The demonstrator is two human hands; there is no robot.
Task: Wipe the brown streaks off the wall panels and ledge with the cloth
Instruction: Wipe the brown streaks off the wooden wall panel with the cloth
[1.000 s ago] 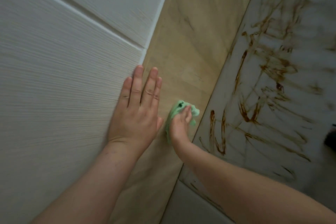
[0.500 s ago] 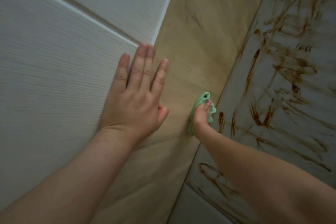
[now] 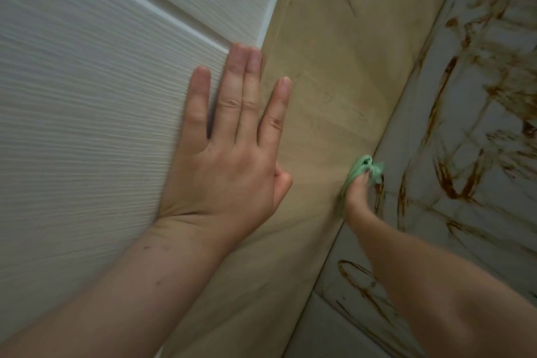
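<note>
One green cloth (image 3: 363,169), bunched in the right hand's (image 3: 358,193) curled fingers, has slid across the tan panel (image 3: 334,66) to its seam, three o'clock of centre. Brown streaks (image 3: 453,183) begin just beside it, so the grey panel (image 3: 421,130) is probably next. The left hand (image 3: 229,154) presses flat, fingers straight, on the white panel (image 3: 87,96).

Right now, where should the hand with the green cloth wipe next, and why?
Probably slide the cloth a little right onto the grey panel: the right hand grips it at that panel's edge, and thick brown streaks sit right beside it, unwiped.
</note>
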